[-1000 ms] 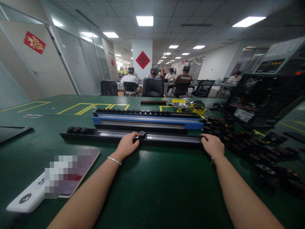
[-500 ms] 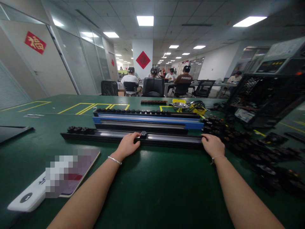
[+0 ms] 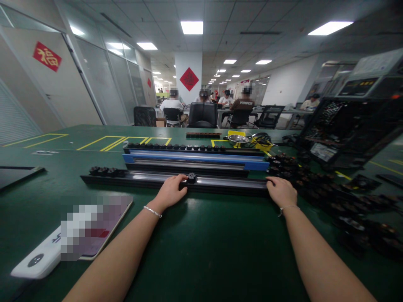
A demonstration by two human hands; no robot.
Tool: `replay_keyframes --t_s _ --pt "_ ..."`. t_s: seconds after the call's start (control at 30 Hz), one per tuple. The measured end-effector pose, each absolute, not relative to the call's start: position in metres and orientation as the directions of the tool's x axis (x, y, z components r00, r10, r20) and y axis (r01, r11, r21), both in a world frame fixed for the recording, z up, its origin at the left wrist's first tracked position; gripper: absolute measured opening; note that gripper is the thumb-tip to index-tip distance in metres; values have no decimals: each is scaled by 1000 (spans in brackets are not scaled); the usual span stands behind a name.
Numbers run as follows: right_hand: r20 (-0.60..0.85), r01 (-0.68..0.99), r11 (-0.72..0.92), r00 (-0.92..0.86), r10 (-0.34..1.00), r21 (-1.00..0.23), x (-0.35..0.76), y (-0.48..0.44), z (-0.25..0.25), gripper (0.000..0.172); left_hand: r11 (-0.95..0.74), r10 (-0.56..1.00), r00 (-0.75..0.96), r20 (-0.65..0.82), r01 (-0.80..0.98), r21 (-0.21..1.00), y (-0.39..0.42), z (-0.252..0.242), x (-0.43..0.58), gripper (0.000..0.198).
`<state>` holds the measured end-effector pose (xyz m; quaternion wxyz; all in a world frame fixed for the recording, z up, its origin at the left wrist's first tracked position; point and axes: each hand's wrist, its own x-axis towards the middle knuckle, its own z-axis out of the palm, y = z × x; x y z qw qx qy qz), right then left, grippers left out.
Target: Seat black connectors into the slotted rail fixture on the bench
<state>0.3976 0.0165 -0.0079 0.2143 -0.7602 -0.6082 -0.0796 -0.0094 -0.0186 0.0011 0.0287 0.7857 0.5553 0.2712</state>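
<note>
A long black rail [image 3: 233, 183] with a shiny metal channel lies across the green table in front of me. My left hand [image 3: 171, 191] pinches a small black round part [image 3: 192, 178] that sits in the channel near the rail's middle. At the rail's right end, my right hand [image 3: 281, 191] grips it with curled fingers, the fingertips over the top edge. Several similar black parts [image 3: 103, 170] stand in the rail's left end. Behind it lie a blue-edged rail [image 3: 195, 158] and a black rail with a row of black parts [image 3: 176, 147].
A heap of black parts [image 3: 340, 197] spreads to the right, before an open black computer case [image 3: 336, 130]. A phone [image 3: 121, 216] and a white device [image 3: 34, 260] lie at left. Farther back are a metal bowl [image 3: 237, 138] and seated people [image 3: 171, 102].
My left hand has moved slightly to the right with the small black round part along the channel. My right hand stays at the rail's end.
</note>
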Motion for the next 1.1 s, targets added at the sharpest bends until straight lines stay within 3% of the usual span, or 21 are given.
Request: replay_keyframes --t_s 1.1 --pt "386 954 -171 258 886 -245 397 17 -7 42 -410 891 304 336 857 312 -22 5 -3 46"
